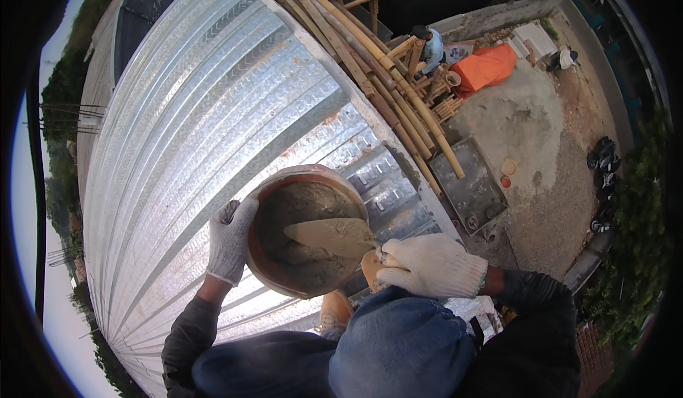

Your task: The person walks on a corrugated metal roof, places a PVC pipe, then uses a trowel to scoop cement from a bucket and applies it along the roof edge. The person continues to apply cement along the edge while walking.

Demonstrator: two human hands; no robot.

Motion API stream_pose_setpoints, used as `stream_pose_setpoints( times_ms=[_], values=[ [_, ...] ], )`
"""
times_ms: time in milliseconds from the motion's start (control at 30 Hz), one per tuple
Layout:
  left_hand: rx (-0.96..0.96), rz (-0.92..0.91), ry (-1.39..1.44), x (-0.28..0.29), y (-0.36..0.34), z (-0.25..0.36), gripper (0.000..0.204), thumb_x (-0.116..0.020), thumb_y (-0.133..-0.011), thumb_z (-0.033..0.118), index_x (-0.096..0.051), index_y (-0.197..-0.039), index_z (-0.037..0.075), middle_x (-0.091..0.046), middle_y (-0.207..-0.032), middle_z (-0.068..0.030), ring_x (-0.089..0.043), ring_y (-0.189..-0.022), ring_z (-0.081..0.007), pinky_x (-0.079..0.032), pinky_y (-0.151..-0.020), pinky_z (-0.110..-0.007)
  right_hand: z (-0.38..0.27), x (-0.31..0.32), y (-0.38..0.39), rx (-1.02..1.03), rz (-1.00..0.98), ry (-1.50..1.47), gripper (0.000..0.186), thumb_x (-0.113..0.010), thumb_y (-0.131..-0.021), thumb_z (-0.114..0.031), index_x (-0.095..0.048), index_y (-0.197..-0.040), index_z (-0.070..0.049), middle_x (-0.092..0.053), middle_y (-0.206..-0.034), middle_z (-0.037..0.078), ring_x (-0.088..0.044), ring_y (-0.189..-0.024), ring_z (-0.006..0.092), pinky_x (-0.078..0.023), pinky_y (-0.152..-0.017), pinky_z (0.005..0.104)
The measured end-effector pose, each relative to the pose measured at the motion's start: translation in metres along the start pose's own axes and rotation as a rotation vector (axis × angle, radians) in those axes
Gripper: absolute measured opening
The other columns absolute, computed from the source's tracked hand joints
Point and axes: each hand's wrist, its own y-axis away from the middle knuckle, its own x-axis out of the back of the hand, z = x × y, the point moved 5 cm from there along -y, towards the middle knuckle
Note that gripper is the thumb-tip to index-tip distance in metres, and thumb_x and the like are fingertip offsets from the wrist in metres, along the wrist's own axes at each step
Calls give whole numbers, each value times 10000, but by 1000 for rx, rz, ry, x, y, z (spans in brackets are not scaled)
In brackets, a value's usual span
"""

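Observation:
A round bucket [260,266] of wet grey mortar [302,202] is in front of my knees, above the ribbed metal sheeting. My left hand [233,241], in a white knit glove, grips its left rim. In a matching glove, my right hand [434,266] is closed around the handle of a trowel at the bucket's right side. The blade of the trowel [331,236], smeared with mortar, lies across the mortar and points left. The handle is mostly hidden by my fingers. Just below the bucket shows a tan shoe [334,311].
Ribbed metal sheeting [206,120] spreads left and ahead, ending at a concrete edge [370,117] on the right. Beyond that edge lie bamboo poles [405,99] and a much lower yard with a grey mixing trough [469,184], an orange tarp [484,69] and another person [432,51].

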Motion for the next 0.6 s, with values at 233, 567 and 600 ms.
stream_pose_setpoints(
  times_ms=[233,567,600],
  values=[
    [18,-5,11,5,-7,-3,253,-712,-1088,253,-768,-1055,9,-740,-952,-2,-648,-840,-69,-539,-743,-257,5,-1,0,75,64,-62,409,-618,-1067,-437,-651,-1088,-30,-746,-911,158,-770,-895,371,-611,-778,473],
    [63,85,-33,43,-17,-34,339,-657,-1115,310,-755,-1149,-13,-758,-1051,-49,-690,-919,-130,-574,-842,-300,15,-25,-15,144,132,-278,392,-647,-1044,-423,-665,-1167,-51,-773,-968,145,-777,-942,364,-605,-828,499],
    [64,88,-33,45,-17,-33,340,-659,-1114,311,-755,-1146,-13,-758,-1049,-47,-690,-917,-130,-574,-842,-301,17,-26,-15,135,132,-279,394,-649,-1044,-423,-666,-1173,-51,-774,-974,145,-777,-947,363,-604,-832,497]
  ],
)
